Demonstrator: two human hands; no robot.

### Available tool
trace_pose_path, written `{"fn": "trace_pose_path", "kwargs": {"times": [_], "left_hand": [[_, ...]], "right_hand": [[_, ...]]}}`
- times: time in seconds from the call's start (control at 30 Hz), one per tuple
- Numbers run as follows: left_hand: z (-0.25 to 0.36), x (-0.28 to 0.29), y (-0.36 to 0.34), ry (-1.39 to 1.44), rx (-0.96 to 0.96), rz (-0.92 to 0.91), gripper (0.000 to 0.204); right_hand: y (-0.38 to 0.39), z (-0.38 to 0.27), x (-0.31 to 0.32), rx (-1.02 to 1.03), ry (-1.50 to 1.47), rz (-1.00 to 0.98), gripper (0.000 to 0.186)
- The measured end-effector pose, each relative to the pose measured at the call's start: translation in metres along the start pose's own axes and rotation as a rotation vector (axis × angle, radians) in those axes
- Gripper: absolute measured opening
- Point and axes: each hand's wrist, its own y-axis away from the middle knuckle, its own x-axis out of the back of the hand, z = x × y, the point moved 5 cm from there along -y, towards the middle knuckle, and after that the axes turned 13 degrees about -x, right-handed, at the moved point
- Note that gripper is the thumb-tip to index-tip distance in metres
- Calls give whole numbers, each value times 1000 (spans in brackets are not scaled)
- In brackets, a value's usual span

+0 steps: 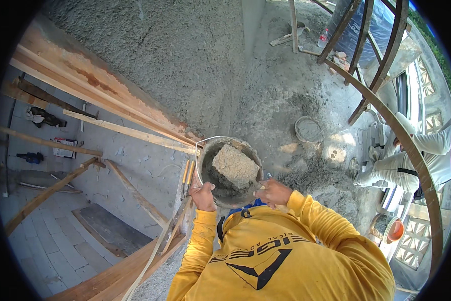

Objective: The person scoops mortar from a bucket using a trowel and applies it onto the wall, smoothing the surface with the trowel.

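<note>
Close in front of my body is a cement-smeared bucket (pixel 210 152) with a thin wire handle along its left side. Inside it rests a rough, pale, blocky lump (pixel 237 166), with grey residue around the lump. My left hand (pixel 204 196) is closed on the near left rim. On the near right rim, my right hand (pixel 274 193) is closed too, its fingers bent over the edge. Both yellow sleeves reach up from below.
Left, long wooden boards (pixel 105 93) border a drop to a lower tiled floor (pixel 50 241) with poles. A round pan of grey mix (pixel 308 129) sits ahead right. At right, a person in pale clothes (pixel 411 155) is beside a curved wooden strip (pixel 406 133).
</note>
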Motion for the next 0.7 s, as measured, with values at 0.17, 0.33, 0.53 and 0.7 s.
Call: {"fn": "trace_pose_path", "kwargs": {"times": [0.17, 0.33, 0.53, 0.7], "left_hand": [[-10, -11, 0, 53, 138, 70, 61], [-21, 24, 5, -27, 217, 231, 57], [-4, 79, 37, -158, 307, 404, 53], [22, 64, 49, -389, 220, 474, 49]], "right_hand": [[15, 33, 30, 152, -918, -251, 18], [72, 86, 124, 323, -1252, 4, 29], [123, 124, 242, 270, -1015, 1116, 37], [-73, 76, 223, 184, -984, 1715, 64]]}}
